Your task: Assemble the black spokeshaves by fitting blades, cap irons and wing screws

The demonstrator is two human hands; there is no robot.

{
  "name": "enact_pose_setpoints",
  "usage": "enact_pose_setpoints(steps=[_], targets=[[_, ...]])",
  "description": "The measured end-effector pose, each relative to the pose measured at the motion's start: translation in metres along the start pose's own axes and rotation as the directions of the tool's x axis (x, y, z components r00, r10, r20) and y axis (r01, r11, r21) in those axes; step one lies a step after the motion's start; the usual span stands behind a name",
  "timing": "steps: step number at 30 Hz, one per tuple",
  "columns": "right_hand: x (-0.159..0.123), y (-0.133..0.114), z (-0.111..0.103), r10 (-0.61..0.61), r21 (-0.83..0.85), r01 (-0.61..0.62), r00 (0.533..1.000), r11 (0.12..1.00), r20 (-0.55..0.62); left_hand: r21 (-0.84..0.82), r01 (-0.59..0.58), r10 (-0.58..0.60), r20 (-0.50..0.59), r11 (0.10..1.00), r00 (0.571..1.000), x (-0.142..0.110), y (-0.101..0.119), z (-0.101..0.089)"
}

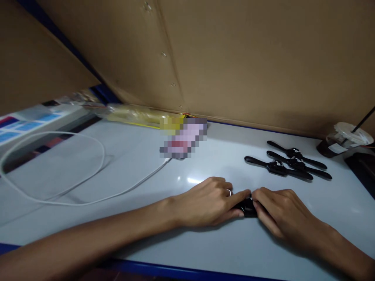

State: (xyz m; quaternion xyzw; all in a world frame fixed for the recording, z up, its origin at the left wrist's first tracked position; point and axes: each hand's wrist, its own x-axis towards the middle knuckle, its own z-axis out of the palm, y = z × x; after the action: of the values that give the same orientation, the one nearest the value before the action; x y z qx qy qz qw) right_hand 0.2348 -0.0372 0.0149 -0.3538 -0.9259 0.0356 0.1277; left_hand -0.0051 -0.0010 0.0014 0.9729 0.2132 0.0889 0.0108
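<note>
My left hand (209,201) and my right hand (281,212) meet over a small black watch (248,207) lying on the white table (131,164). Fingers of both hands pinch it from either side, and most of it is hidden under them. A ring shows on a left finger. Behind my right hand, three black watches (288,162) lie flat side by side with their straps stretched out.
A white cable (58,195) loops across the left of the table to a blurred-out object (183,136). A plastic-wrapped yellow pack (131,115) lies along the cardboard back wall. An iced drink cup (344,140) with a straw stands at far right.
</note>
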Motion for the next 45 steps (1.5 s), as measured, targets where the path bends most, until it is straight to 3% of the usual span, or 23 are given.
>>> enact_pose_setpoints(steps=[11, 19, 24, 32, 38, 45], targets=[[-0.004, 0.001, -0.008, -0.138, -0.014, 0.138, 0.990, 0.990, -0.011, -0.009, -0.004, 0.004, -0.014, 1.000, 1.000, -0.001, 0.001, -0.001], [0.000, 0.007, -0.013, -0.088, -0.106, 0.073, 0.986, 0.992, -0.142, 0.008, 0.001, -0.001, 0.014, 1.000, 1.000, 0.000, 0.001, -0.003], [0.000, 0.002, -0.014, -0.178, -0.041, 0.175, 0.977, 0.984, -0.115, 0.002, 0.008, -0.008, 0.027, 1.000, 1.000, 0.000, 0.000, 0.000], [0.000, 0.006, -0.013, -0.102, -0.123, 0.083, 0.982, 0.989, -0.160, -0.006, -0.003, 0.003, -0.006, 1.000, 1.000, 0.001, 0.001, -0.001], [-0.001, 0.002, -0.015, -0.194, -0.066, 0.189, 0.978, 0.980, -0.078, -0.012, 0.004, -0.004, -0.014, 1.000, 1.000, -0.001, 0.001, 0.001], [-0.001, 0.006, -0.014, -0.127, -0.157, 0.107, 0.984, 0.982, -0.127, -0.011, -0.006, 0.006, -0.001, 1.000, 1.000, 0.000, 0.001, -0.002]])
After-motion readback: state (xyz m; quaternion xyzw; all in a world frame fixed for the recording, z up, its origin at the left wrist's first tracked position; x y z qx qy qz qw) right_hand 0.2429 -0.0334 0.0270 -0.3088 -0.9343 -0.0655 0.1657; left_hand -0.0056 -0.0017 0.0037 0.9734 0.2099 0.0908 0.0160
